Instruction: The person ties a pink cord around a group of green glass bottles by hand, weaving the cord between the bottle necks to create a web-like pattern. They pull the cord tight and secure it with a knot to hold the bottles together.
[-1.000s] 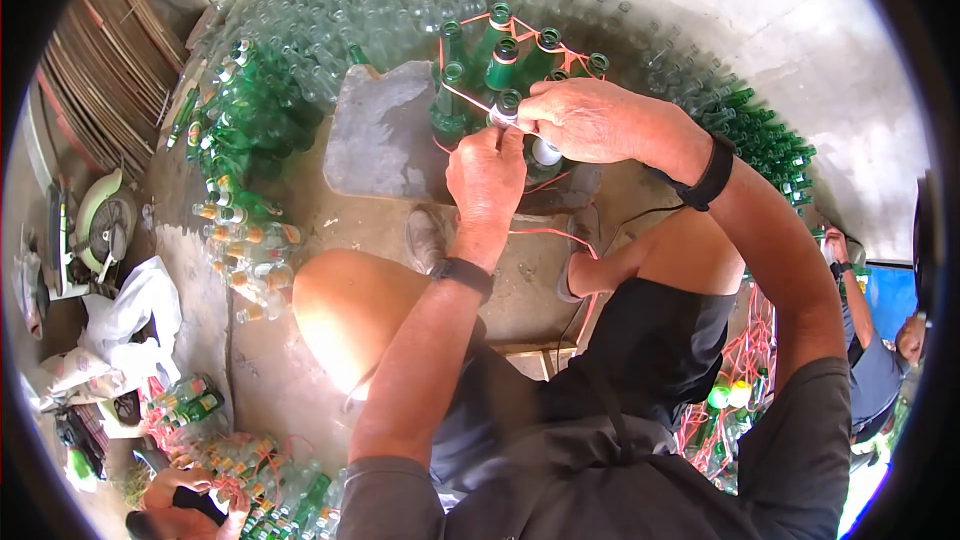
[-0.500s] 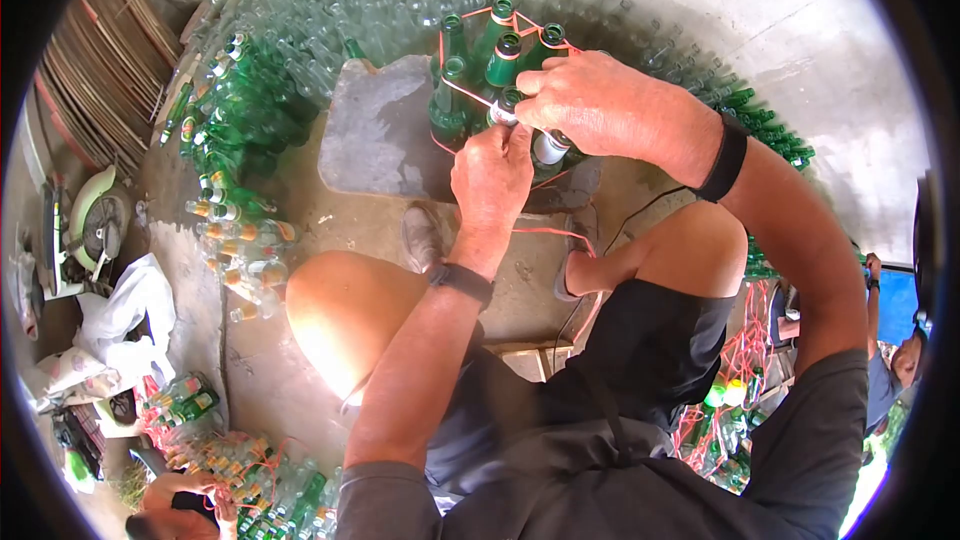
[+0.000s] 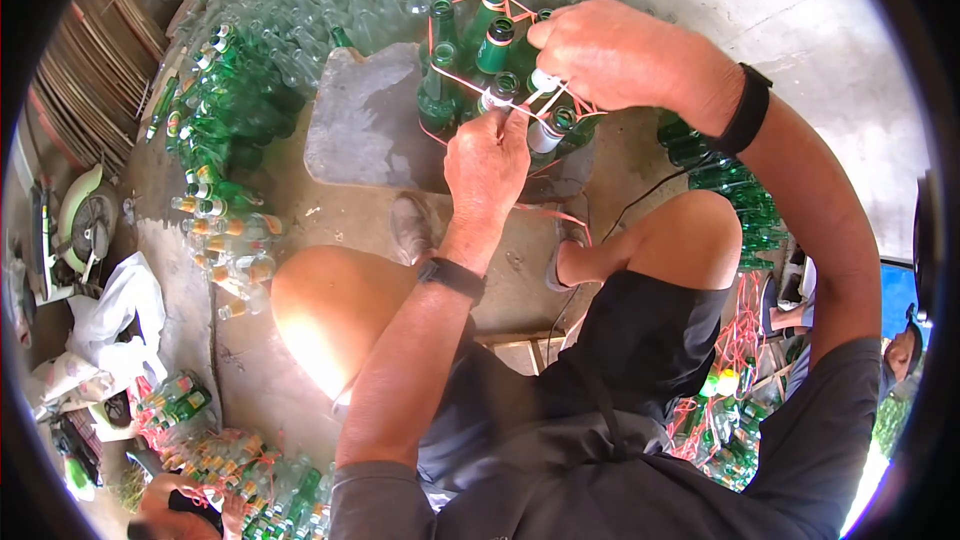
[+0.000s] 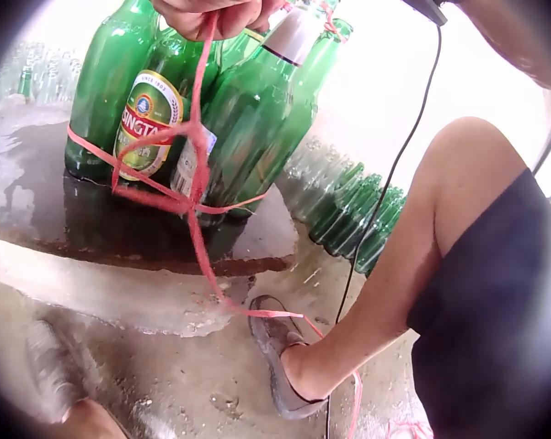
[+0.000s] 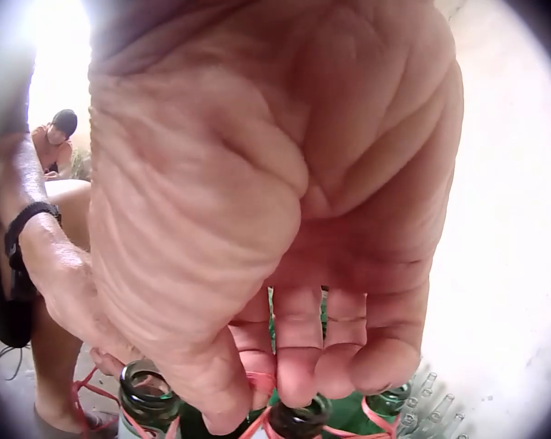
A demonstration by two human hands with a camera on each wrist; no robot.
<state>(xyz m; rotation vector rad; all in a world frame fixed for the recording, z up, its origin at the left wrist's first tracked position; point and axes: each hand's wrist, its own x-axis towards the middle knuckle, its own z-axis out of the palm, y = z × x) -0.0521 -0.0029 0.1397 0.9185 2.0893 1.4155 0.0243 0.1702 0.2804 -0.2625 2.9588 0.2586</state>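
Several green bottles stand upright in a cluster on a grey stone slab, with pink cord around their necks and lower down. My left hand pinches the cord beside the front bottle's neck; in the left wrist view, cord hangs from these fingers in a loose loop before the labelled bottle. Over the right-hand bottles, my right hand has curled fingers, and strands run down from it. In the right wrist view a strand crosses the fingers of this hand, above bottle mouths.
Many clear bottles and green bottles stand or lie around the slab. A black cable and cord cross the floor near my shoes. Other people sit at the sides, by bundled bottles and pink cord.
My right hand has moved away from my left, up and to the right, uncovering the front right bottles and several cord strands. My left hand stays beside the front bottle's neck.
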